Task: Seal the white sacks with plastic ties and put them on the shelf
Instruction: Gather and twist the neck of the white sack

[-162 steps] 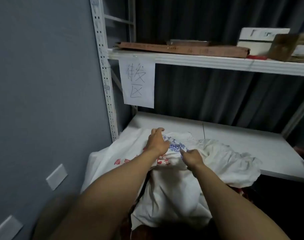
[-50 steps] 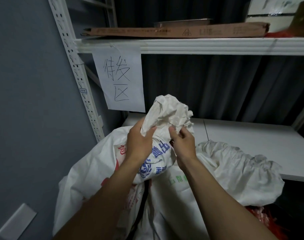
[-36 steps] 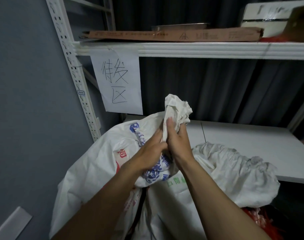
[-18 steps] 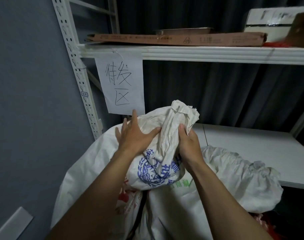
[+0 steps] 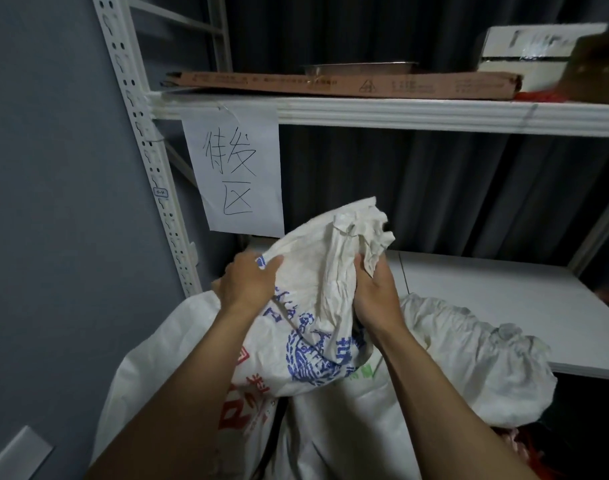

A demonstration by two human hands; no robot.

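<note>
Far left is a grey wall (image 5: 46, 202) with a pale wall plate (image 5: 19, 455) in the lower left corner. Next comes the shelf's white perforated upright (image 5: 150, 161), carrying a small tag (image 5: 161, 192) whose writing is too small to read. A paper sign (image 5: 237, 174) hangs from the edge of the upper shelf (image 5: 400, 112) with 3 handwritten characters in dark ink: 待发区. On that shelf lies a flat brown cardboard box (image 5: 331, 84), printed with a triangle symbol and lines of unreadable text. A metal tray (image 5: 358, 66) sits on top of it and a white box (image 5: 525, 53) stands at the upper right. A dark curtain (image 5: 434, 202) hangs behind.

In the middle of the frame the white sack (image 5: 306, 306) is held up in front of the lower shelf (image 5: 486, 296). The left hand (image 5: 247, 289) grips its bulging left side, fingers bent over the fabric and thumb stretched across it. The right hand (image 5: 374, 299) clenches the bunched neck, and the crumpled mouth sticks up above it. The sack bears a round blue emblem and blue characters distorted by folds, with red characters lower down. Another sack (image 5: 157, 358) lies below at the left. A second sack (image 5: 469, 358) slumps on the lower shelf's front edge at the right, with a trace of green print near the right wrist.
</note>
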